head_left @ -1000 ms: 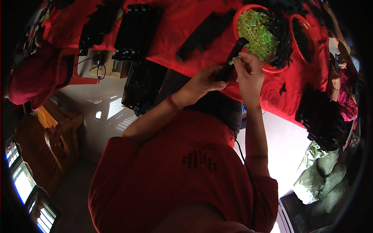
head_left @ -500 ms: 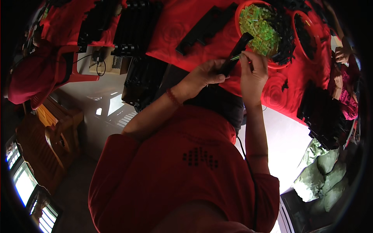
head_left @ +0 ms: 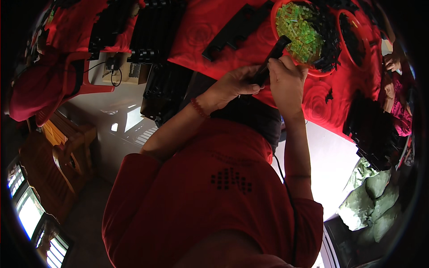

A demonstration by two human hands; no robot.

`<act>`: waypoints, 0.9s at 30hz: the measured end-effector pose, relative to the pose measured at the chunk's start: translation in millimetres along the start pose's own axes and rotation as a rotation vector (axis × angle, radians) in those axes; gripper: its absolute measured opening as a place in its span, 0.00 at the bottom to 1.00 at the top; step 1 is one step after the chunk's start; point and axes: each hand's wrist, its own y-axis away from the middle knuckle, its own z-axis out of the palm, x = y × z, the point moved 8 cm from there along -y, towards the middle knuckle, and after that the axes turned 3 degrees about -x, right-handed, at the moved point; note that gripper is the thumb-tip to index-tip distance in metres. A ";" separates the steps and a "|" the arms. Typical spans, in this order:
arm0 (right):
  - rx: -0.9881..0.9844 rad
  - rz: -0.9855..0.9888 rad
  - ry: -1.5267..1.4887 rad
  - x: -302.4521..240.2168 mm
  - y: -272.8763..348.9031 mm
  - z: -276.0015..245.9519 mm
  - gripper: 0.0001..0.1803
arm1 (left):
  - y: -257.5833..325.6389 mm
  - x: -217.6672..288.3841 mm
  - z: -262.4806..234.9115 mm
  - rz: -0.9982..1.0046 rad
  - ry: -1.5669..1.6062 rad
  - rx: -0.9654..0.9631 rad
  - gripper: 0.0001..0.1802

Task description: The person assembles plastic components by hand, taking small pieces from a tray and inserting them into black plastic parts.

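Black plastic strip (head_left: 271, 57) — a long, narrow moulded part — is held between both hands just above the near edge of the red-covered table (head_left: 214, 27), its far end tilted up toward the red bowl (head_left: 275, 13) of translucent green pieces (head_left: 298, 27). I see the left hand (head_left: 232, 87) closed around the strip's lower end, thumb and fingers pinched on it; the right hand (head_left: 286, 80) is curled over the middle of the strip, fingers pressed together, though whatever they may be pinching at the tips is hidden from me.

Compared with a second ago, the strip has risen and swung so that its upper end now overlaps the bowl's rim, and the right hand has come off the green heap and settled onto the strip. I judge that a green piece is being seated into the strip rather than fetched — fitting, not picking.

Outward: a second red bowl (head_left: 357, 58) with black parts stands just right of the first; a flat black stepped part (head_left: 234, 32) lies on the cloth to the left; stacks of black parts (head_left: 373, 129) sit at the table's right end, where another person's hand (head_left: 393, 62) works; more black trays (head_left: 154, 31) are at upper left.
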 end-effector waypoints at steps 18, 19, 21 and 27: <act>0.128 0.093 -0.086 1.5 10.4 10.6 0.05 | -0.4 1.6 0.6 0.092 0.110 0.058 0.31; 0.148 0.048 -0.032 -1.5 9.5 9.1 0.05 | -0.9 2.5 1.9 0.096 0.091 0.052 0.32; 0.118 0.043 -0.002 -0.9 4.6 9.2 0.05 | -1.2 3.0 2.2 0.098 0.072 0.046 0.32; 0.133 0.086 -0.036 6.1 3.1 13.5 0.06 | -1.4 4.2 3.8 0.047 0.056 0.038 0.32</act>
